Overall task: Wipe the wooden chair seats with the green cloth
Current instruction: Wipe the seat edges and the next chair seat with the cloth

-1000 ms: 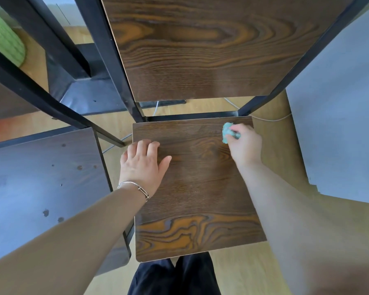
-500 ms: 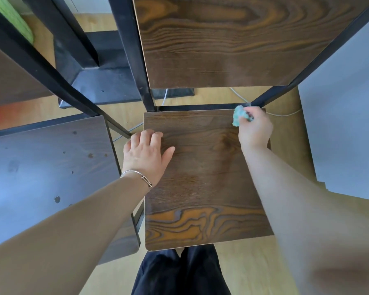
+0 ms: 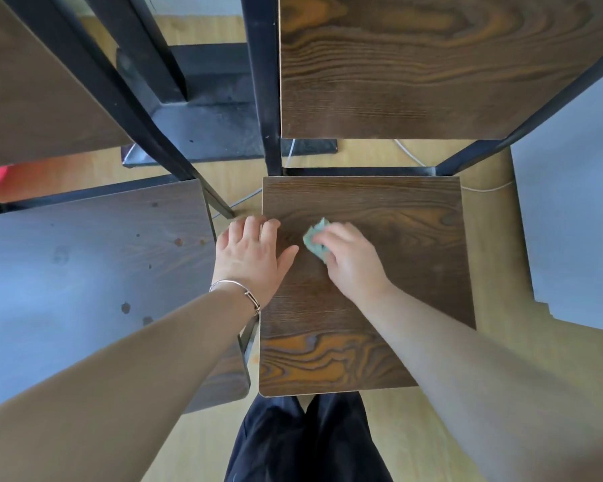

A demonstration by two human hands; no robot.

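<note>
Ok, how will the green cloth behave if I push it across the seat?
Probably floppy: the cloth sits crumpled into a wad under the right hand. Likely light, as it is small enough to hide mostly under that hand. It should slide easily on the smooth seat, though it may bunch further.

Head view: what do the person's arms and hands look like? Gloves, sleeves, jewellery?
No gloves: the left hand and right hand are bare, with no rings visible. A thin silver bracelet with a small clasp circles the left wrist. I cannot tell whether the forearms are bare or in tight sleeves.
</note>
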